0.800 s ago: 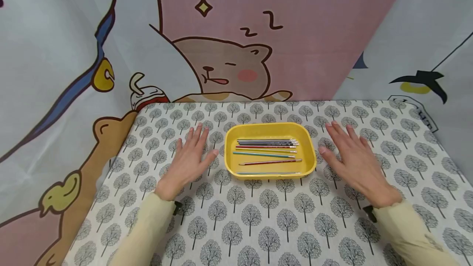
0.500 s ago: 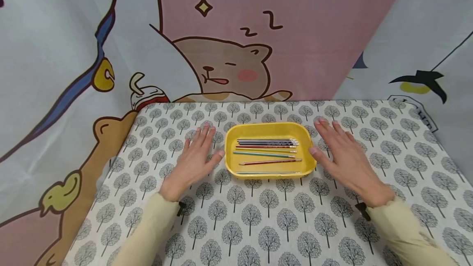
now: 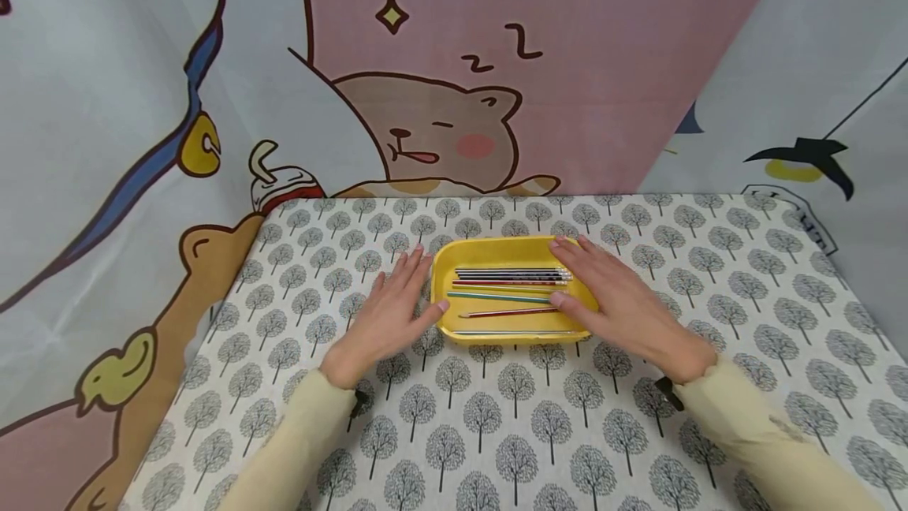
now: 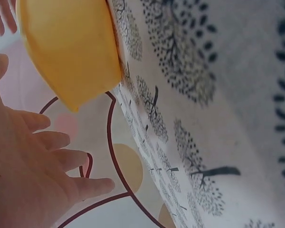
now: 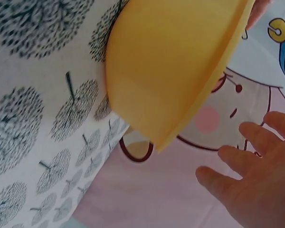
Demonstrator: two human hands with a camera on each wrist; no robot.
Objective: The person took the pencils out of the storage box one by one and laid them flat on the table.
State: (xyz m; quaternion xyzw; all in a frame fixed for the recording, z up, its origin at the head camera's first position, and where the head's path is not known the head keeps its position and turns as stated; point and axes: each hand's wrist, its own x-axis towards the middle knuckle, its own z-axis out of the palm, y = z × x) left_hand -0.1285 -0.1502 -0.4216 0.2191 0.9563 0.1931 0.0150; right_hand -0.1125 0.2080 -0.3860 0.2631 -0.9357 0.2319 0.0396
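A yellow plastic tray (image 3: 518, 335) stands on the patterned cloth in the middle of the table. Several pencils (image 3: 507, 282) lie side by side in it, dark ones at the back, then red, yellow and teal, and a separate red pencil (image 3: 500, 313) nearer the front. My right hand (image 3: 624, 306) is over the tray's right end, fingers spread and straight, hiding that rim and some pencil ends. My left hand (image 3: 386, 314) hovers beside the left end, its thumb overlapping the rim. Both wrist views show the tray's outer wall (image 4: 73, 42) with the fingers apart and above it, holding nothing.
The table is covered by a white cloth (image 3: 496, 393) printed with grey trees. Behind it hangs a cartoon curtain (image 3: 596, 85) with a sleeping bear, and more printed fabric (image 3: 85, 140) closes off the left side.
The right hand has moved left from beside the tray to over its right end. My left hand has shifted slightly right, up to the left rim. The tray and pencils have stayed put.
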